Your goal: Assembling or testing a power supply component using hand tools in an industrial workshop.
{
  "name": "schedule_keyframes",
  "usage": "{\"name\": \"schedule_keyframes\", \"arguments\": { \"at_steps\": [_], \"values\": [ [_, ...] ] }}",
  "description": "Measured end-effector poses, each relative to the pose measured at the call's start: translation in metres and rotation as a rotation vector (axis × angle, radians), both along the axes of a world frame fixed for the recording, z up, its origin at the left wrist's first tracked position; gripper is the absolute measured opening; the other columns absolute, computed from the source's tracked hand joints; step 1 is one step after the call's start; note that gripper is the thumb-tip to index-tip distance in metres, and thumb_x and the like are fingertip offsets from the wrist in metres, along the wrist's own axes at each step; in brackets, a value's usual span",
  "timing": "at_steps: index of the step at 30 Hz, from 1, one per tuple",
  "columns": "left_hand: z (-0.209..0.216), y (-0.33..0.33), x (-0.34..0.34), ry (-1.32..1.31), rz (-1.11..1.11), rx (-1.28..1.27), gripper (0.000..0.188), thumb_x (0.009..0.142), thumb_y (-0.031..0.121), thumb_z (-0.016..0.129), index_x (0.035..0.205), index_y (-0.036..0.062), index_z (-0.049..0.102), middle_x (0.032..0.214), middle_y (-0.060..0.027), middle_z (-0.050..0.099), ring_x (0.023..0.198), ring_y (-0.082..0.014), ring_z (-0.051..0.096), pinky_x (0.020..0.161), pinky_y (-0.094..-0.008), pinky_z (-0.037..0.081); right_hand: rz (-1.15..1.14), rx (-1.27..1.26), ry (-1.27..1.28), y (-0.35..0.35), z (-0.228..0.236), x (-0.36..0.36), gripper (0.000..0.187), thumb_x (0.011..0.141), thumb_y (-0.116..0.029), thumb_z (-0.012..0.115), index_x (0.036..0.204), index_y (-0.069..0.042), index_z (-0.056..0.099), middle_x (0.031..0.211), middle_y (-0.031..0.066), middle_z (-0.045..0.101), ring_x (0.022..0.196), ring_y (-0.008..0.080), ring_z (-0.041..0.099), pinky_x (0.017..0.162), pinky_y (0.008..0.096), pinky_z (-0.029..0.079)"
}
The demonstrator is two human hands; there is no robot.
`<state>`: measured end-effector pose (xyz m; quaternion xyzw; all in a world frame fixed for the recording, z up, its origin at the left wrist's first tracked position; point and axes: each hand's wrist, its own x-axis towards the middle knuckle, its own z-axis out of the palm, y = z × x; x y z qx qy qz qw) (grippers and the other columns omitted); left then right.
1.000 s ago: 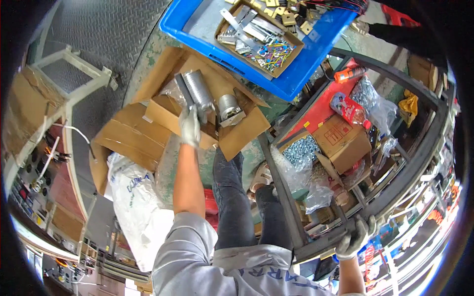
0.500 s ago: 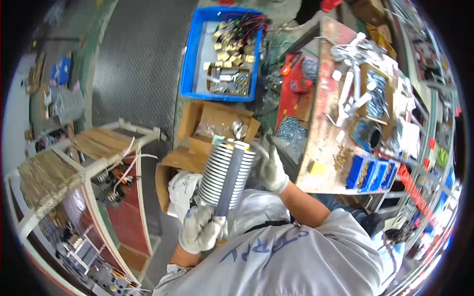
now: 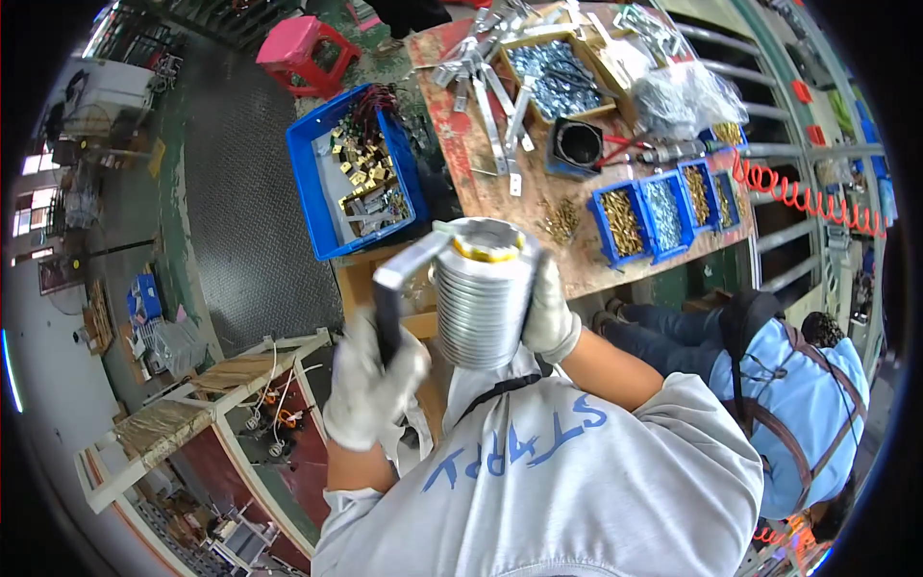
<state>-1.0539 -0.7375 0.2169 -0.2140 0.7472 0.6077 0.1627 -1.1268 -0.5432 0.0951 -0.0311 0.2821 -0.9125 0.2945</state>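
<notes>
A ribbed silver metal coil [image 3: 484, 308] is held up in front of my body, its open end with a yellow inner rim facing up. From its top, a bent flat bar [image 3: 411, 262] reaches left and turns down into a dark covered length. My left hand [image 3: 370, 389], in a whitish work glove, is closed around the lower end of that dark length, slightly blurred. My right hand [image 3: 551, 317], gloved too, grips the coil's right side, with some fingers hidden behind it.
The workbench [image 3: 452, 111] ahead carries blue bins [image 3: 623, 226] of small fasteners, metal strips and a box of screws [image 3: 558, 77]. A blue tub [image 3: 310, 183] of small parts stands left of it, near a red stool [image 3: 306, 56]. A frame rack [image 3: 221, 404] is at left; another person [image 3: 793, 385] is at right.
The coil has turned, so its bent bar now points left instead of its dark strip facing me. My right hand has closed on its side. The view has swung toward the workbench.
</notes>
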Motion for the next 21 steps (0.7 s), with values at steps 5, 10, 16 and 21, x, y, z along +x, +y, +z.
{"name": "schedule_keyframes", "arguments": {
  "at_steps": [5, 10, 16, 21],
  "values": [
    [-0.044, 0.044, -0.039, 0.038, 0.120, -0.114, 0.076, 0.087, 0.003, 0.053, 0.154, 0.0064, 0.014, 0.079, -0.0007, 0.049, 0.049, -0.0058, 0.046, 0.042, -0.0208, 0.042, 0.177, 0.566, 0.174, 0.050, -0.009, -0.036, 0.077, 0.097, -0.054, 0.048, 0.145, 0.004, 0.029, 0.137, 0.0191, 0.048, 0.127, 0.0229, 0.047, 0.108, 0.0318, 0.035],
    [-0.109, 0.050, -0.048, -0.344, 0.166, 0.145, 0.064, 0.086, 0.006, 0.045, 0.148, 0.0080, 0.028, 0.072, -0.0019, 0.048, 0.041, -0.0091, 0.042, 0.035, -0.0230, 0.034, 0.444, 0.578, 0.061, 0.100, -0.071, -0.036, 0.091, 0.096, -0.057, 0.047, 0.151, 0.005, 0.012, 0.152, 0.0256, 0.030, 0.142, 0.0268, 0.029, 0.115, 0.0324, 0.027],
    [-0.190, 0.087, 0.024, -0.705, 0.373, 0.595, 0.062, 0.078, -0.001, 0.046, 0.140, 0.0061, 0.039, 0.069, -0.0020, 0.051, 0.039, -0.0070, 0.040, 0.032, -0.0215, 0.031, 0.612, 0.582, -0.120, 0.131, -0.071, -0.015, 0.083, 0.098, -0.058, 0.039, 0.149, 0.005, 0.024, 0.153, 0.0216, 0.033, 0.144, 0.0257, 0.028, 0.116, 0.0348, 0.024],
    [-0.213, 0.080, 0.007, -0.594, 0.367, 0.642, 0.056, 0.075, -0.005, 0.046, 0.131, -0.0011, 0.044, 0.090, -0.0086, 0.061, 0.046, -0.0089, 0.050, 0.033, -0.0212, 0.035, 0.354, 0.648, 0.007, 0.129, -0.100, -0.001, 0.076, 0.100, -0.049, 0.044, 0.150, 0.003, 0.023, 0.147, 0.0137, 0.042, 0.134, 0.0198, 0.040, 0.112, 0.0314, 0.030]
  ]
}}
